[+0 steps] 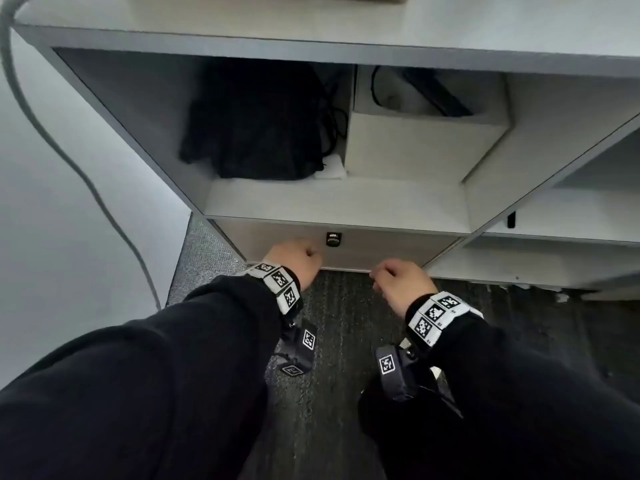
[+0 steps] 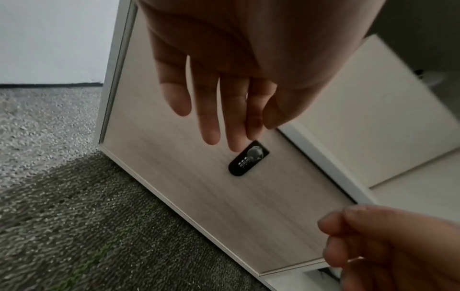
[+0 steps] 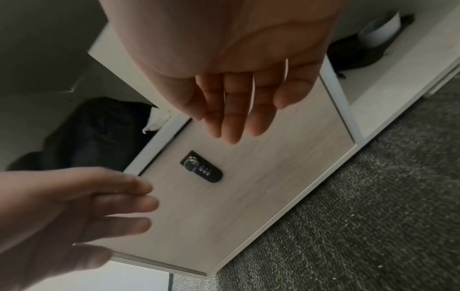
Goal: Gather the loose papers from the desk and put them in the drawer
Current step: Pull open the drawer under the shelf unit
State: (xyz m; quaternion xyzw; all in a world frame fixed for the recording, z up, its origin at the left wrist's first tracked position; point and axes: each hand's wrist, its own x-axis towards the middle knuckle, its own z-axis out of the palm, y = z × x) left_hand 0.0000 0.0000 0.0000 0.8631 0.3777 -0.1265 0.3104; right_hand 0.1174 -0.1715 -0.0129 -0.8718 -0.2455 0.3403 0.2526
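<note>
Low down, both of your hands hover in front of the drawer (image 1: 346,249), the pale wood-grain front at the foot of the desk unit, which sits closed and flush with its frame. Your left hand (image 1: 294,259) is by the left half of the front, fingers (image 2: 211,110) loose and nearly straight, holding nothing; the tips come close to the combination lock (image 2: 248,158), contact not clear. Your right hand (image 1: 401,282) is by the lower right edge, fingers (image 3: 231,110) likewise relaxed and spread, empty, and whether they touch the front cannot be told.

Lock: black oval plate with a round knob and small dials, set near the top middle of the drawer front.

Papers: none visible in either hand or on the carpet (image 1: 332,341).

Open shelf above the drawer: a dark bag (image 1: 256,126) on the left, cables behind it, and something white just beside its lower right corner. A grey cable (image 1: 52,133) hangs down the wall at left.

Both wrists carry white marker bands (image 1: 280,282) over black sleeves (image 1: 138,393).
</note>
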